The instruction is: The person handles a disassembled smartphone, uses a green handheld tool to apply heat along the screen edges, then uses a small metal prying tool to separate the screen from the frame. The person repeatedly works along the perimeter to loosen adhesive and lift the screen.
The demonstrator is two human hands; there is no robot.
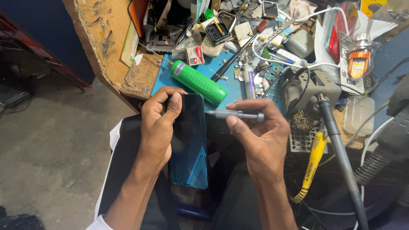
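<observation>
The left hand (158, 127) was closed around the upper left edge of a dark blue smartphone (189, 142), thumb and fingers curled over its top corner, steadying it above the person's lap just in front of the table (108, 38). The phone's glossy panel looked whole and seated flat; no gap, lifted edge or loosened part showed, so the work on it appeared to be at an early stage, with any opening yet to be done. To the right, the right hand (260, 134) pinched a slim grey precision screwdriver (236, 114) between thumb and fingers, held level, its tip meeting the phone's upper right edge. Whether the tip sat in a screw could not be told.

Behind the hands, a green-handled screwdriver (198, 81) lay on the blue mat among opened old phones and loose parts. Farther right, a yellow-handled tool (313, 164) hung beside a soldering stand (313, 91).
</observation>
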